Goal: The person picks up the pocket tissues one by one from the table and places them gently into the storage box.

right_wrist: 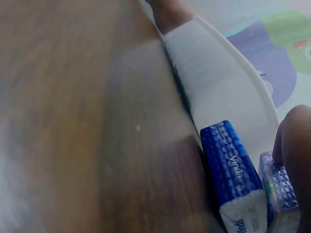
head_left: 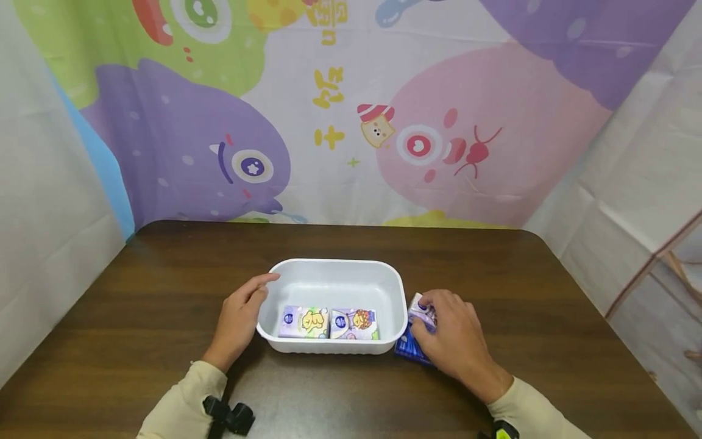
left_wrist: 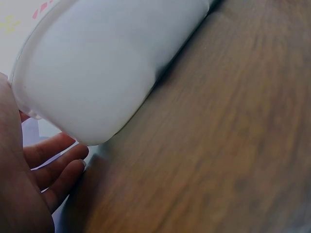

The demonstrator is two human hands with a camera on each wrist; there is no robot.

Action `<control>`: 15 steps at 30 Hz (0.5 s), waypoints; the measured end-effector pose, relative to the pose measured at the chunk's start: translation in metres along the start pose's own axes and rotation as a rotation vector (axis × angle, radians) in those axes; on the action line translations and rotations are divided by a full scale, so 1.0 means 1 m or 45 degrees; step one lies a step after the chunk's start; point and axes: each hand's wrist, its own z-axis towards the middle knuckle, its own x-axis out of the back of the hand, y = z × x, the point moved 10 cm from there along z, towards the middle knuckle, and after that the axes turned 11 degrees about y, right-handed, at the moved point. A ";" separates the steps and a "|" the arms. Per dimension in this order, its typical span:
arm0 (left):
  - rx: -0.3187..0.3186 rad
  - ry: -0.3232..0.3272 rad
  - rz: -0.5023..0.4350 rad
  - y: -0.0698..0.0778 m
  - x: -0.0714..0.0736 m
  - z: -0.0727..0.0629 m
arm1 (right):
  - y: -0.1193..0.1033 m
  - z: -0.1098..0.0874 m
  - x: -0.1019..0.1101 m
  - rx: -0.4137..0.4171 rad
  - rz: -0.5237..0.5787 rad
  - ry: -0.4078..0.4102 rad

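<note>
A white plastic basin (head_left: 334, 277) sits on the table, holding two pastel tissue packs, a bear-print pack (head_left: 304, 322) and a second purple-and-white pack (head_left: 355, 324), side by side along its near wall. My left hand (head_left: 241, 317) rests at the basin's left end, its index finger reaching over the rim; in the left wrist view the other fingers (left_wrist: 58, 170) extend loosely near the outer corner. Right of the basin, my right hand (head_left: 457, 335) pinches a small purple tissue pack (head_left: 418, 308) between thumb and fingers. Beside it lies a blue Vinda tissue pack (right_wrist: 233, 162), partly under the hand in the head view.
The brown wooden table (head_left: 181, 274) extends around the basin. A cartoon-printed cloth (head_left: 329, 195) hangs behind its far edge, and pale cloths (head_left: 620, 201) hang at both sides.
</note>
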 end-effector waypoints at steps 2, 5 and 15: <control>-0.001 0.001 0.004 0.000 0.001 0.000 | 0.001 0.002 0.000 -0.014 -0.005 0.002; 0.003 0.001 0.000 0.000 0.001 -0.001 | 0.003 0.005 0.002 -0.022 -0.009 0.015; -0.028 0.010 0.015 0.003 0.001 0.000 | -0.001 0.009 0.008 0.040 -0.027 0.080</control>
